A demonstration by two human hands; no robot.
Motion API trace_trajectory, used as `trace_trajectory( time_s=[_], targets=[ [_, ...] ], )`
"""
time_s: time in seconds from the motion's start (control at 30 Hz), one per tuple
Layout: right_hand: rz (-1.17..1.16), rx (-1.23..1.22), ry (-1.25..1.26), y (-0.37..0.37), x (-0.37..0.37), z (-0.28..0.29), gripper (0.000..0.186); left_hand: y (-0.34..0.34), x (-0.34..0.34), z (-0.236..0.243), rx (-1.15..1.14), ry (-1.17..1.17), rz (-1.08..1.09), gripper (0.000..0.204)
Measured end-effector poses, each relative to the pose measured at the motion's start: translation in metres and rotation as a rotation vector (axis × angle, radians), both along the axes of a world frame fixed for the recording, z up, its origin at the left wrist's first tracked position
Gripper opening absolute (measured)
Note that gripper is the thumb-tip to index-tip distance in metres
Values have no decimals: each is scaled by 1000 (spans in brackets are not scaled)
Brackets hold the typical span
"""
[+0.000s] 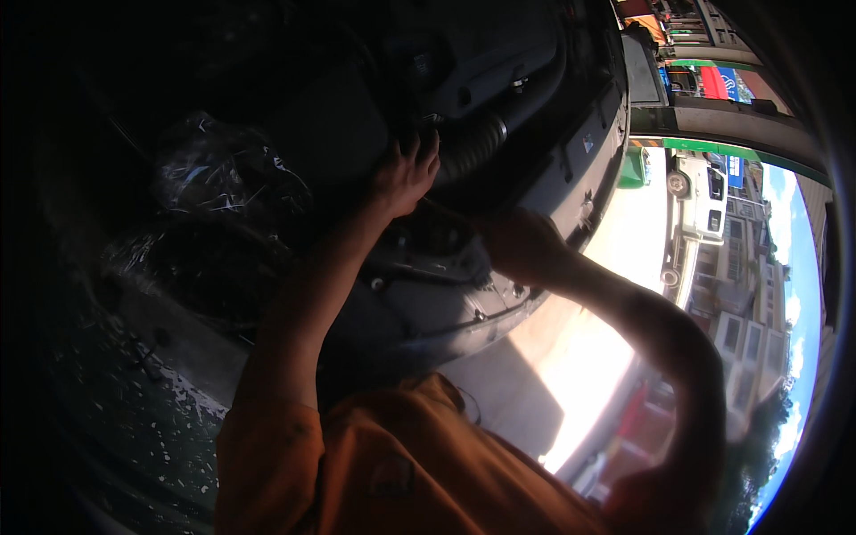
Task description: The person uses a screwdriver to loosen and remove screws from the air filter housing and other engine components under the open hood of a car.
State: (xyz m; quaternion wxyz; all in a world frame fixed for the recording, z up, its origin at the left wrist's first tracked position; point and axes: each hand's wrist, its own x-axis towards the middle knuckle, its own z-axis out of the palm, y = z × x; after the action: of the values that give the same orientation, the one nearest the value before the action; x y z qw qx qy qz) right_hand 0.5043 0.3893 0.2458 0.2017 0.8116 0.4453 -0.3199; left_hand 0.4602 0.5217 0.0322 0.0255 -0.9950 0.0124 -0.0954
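In a dark vehicle engine bay, my left hand [407, 176] rests beside a black corrugated hose [473, 150], its fingers bent and apart on the dark parts near the hose's end. My right hand [522, 248] is lower and to the right, blurred and curled closed at a dark metal assembly [428, 250] by the bay's front edge; what it grips is hidden. Crumpled clear plastic [218, 169] lies on the left side of the bay. A black cover [473, 62] sits above the hose.
The bay's front panel [580, 152] curves along the right. Beyond it are a sunlit pavement [571, 357], a green bin [635, 169], a white vehicle [695, 201], overhead beams [713, 120] and buildings [740, 294]. A dark speckled surface [152, 392] is at lower left.
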Motion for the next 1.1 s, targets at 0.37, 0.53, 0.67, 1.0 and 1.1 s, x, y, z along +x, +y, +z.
trace_trajectory(
  time_s=[0.37, 0.53, 0.67, 1.0, 1.1],
  targets=[
    [-342, 229, 132, -2, 11, -2, 16, 0, 2, 14, -43, 126, -29, 90],
    [-477, 272, 142, 2, 11, -2, 20, 13, -5, 18, -6, 127, -25, 89],
    [129, 88, -114, -17, 21, -18, 30, 5, 0, 13, 0, -9, -13, 85],
    [493, 152, -133, -36, 1, -20, 31, -3, 5, 6, -26, 8, -12, 86],
    [454, -49, -196, -25, -10, -9, 45, 1, 5, 6, -27, 61, -7, 87]
  ],
)
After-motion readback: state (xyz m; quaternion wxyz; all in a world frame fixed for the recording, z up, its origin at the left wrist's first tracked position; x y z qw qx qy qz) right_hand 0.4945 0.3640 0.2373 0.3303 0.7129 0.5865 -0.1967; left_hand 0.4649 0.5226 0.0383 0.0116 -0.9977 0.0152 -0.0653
